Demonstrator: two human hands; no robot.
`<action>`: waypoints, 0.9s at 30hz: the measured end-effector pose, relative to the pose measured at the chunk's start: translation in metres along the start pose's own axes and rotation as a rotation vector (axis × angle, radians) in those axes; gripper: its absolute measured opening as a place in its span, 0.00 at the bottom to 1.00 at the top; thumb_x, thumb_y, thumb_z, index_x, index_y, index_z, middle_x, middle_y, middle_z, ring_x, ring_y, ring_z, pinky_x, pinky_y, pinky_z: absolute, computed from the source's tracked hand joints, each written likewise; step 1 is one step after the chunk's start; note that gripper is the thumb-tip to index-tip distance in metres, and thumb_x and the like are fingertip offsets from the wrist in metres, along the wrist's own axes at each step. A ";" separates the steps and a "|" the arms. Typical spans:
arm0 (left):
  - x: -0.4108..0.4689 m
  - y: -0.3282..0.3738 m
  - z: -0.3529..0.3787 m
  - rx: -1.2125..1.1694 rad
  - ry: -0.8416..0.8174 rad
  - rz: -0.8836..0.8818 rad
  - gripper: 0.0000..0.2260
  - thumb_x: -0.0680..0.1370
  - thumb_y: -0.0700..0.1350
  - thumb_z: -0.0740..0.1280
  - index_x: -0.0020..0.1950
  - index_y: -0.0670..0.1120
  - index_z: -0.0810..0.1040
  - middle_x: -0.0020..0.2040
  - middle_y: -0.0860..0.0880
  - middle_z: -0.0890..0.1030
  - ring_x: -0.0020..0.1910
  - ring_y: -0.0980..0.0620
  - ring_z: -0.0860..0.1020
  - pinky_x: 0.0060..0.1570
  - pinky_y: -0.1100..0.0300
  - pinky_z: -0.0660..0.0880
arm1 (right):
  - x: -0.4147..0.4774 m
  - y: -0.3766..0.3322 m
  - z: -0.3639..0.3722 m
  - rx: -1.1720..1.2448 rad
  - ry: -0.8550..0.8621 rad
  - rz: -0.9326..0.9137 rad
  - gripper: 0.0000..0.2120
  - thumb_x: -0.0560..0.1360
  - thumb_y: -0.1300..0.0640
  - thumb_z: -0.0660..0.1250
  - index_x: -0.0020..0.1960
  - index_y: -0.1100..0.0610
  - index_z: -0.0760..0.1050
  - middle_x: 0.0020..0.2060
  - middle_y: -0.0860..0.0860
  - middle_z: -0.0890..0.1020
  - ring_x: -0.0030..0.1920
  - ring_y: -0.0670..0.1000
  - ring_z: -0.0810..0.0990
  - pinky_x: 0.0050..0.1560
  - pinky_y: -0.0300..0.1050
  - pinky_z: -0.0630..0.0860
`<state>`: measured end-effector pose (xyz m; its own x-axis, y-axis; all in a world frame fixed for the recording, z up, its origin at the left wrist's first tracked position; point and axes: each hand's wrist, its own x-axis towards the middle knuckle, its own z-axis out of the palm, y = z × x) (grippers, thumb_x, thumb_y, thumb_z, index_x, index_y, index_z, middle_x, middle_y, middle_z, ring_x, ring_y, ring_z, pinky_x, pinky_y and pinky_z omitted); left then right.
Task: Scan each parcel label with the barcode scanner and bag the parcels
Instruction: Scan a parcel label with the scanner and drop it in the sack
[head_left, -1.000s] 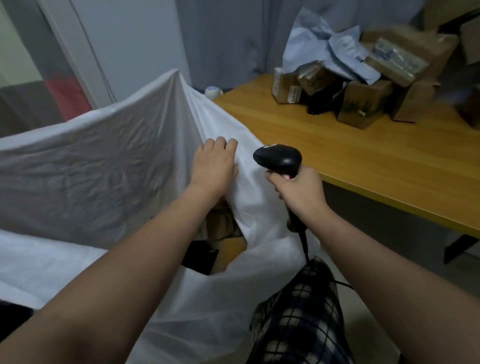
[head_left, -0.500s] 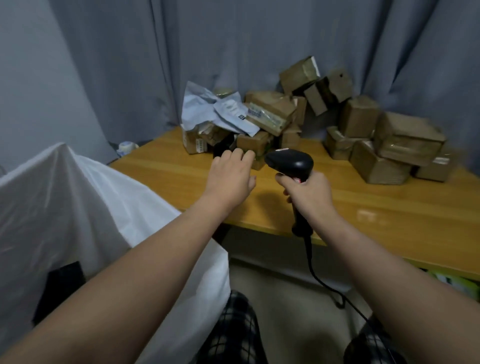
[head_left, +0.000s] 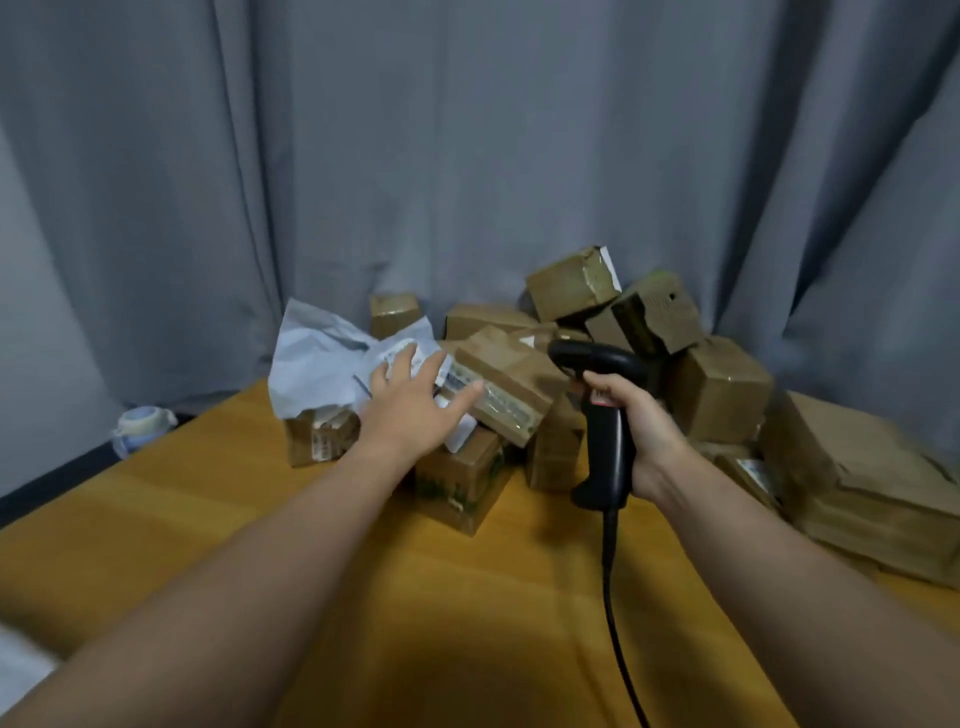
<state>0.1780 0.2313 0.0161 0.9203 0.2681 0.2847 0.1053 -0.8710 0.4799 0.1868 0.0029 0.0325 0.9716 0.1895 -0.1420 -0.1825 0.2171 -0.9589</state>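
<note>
Grey curtains (head_left: 467, 156) hang behind a wooden tabletop (head_left: 208, 545) on which a heap of parcels sits against the far edge. At the near side of the heap, the black scanner (head_left: 605, 452) stands upright above the tabletop, its head pointing left towards the pile. The right hand (head_left: 641, 426) is wrapped round its handle, fingers curled tight. Its cable (head_left: 613, 597) drops from the base and trails to the lower edge of view. Just left of the scanner head lies a tilted brown parcel (head_left: 504, 395) with a label under clear tape on its near face. The left hand (head_left: 415, 410) reaches out to it, palm down, fingers spread and straight, gripping nothing. Its fingertips lie over a crumpled grey mailer (head_left: 317, 369) and its thumb tip is at the label; whether it touches cannot be told. Beneath the hand rests a printed box (head_left: 462, 483), and to its left a smaller box (head_left: 319, 441). More brown boxes are stacked behind and to the right of the scanner, with a flat parcel (head_left: 883, 499) furthest right. Beyond the left edge of the tabletop is a tape roll (head_left: 137, 423).
</note>
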 end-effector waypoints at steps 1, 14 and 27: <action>0.017 0.002 0.002 0.001 -0.025 -0.032 0.38 0.73 0.74 0.51 0.78 0.56 0.55 0.79 0.49 0.50 0.77 0.43 0.47 0.74 0.41 0.50 | 0.016 -0.004 0.001 0.026 -0.022 0.004 0.11 0.73 0.49 0.70 0.48 0.57 0.81 0.35 0.51 0.83 0.32 0.50 0.82 0.32 0.40 0.76; 0.074 0.011 0.029 -0.522 -0.413 -0.358 0.34 0.72 0.73 0.57 0.71 0.53 0.66 0.68 0.51 0.65 0.70 0.47 0.63 0.62 0.52 0.58 | 0.104 0.036 -0.013 0.069 0.007 0.154 0.25 0.68 0.41 0.74 0.62 0.50 0.77 0.53 0.56 0.84 0.54 0.59 0.82 0.50 0.56 0.79; -0.040 0.072 0.026 -0.655 -0.536 -0.401 0.40 0.71 0.73 0.58 0.76 0.51 0.61 0.77 0.46 0.60 0.74 0.44 0.59 0.69 0.44 0.56 | -0.018 0.037 -0.065 0.168 0.092 0.146 0.26 0.69 0.42 0.73 0.62 0.52 0.77 0.57 0.57 0.82 0.57 0.62 0.80 0.59 0.65 0.76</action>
<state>0.1588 0.1475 0.0173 0.9292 0.1310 -0.3455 0.3694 -0.3051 0.8778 0.1722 -0.0548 -0.0162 0.9413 0.1446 -0.3052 -0.3372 0.3512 -0.8735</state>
